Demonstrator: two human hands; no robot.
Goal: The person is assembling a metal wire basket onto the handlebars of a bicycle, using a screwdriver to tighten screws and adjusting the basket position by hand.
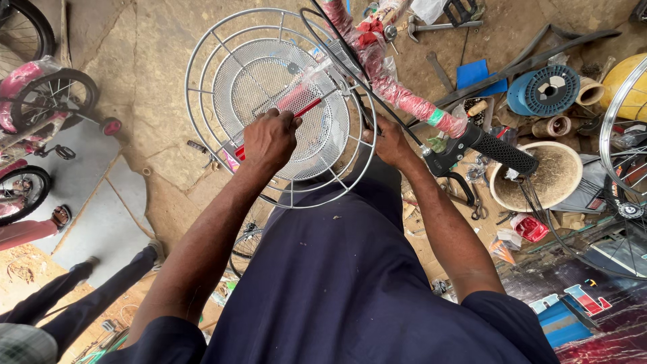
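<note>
The left hand (269, 138) was closed around a red-handled screwdriver (296, 111) inside the wire basket (222, 67), while the right hand (389, 143) gripped the basket's rim just beside the wrapped handlebar (418, 104), which probably helped keep the tool square.

A blue spool (551, 89) lies on the floor (141, 81) beside a yellow bowl (623, 81). A small pink bicycle (40, 101) stands at far left.
</note>
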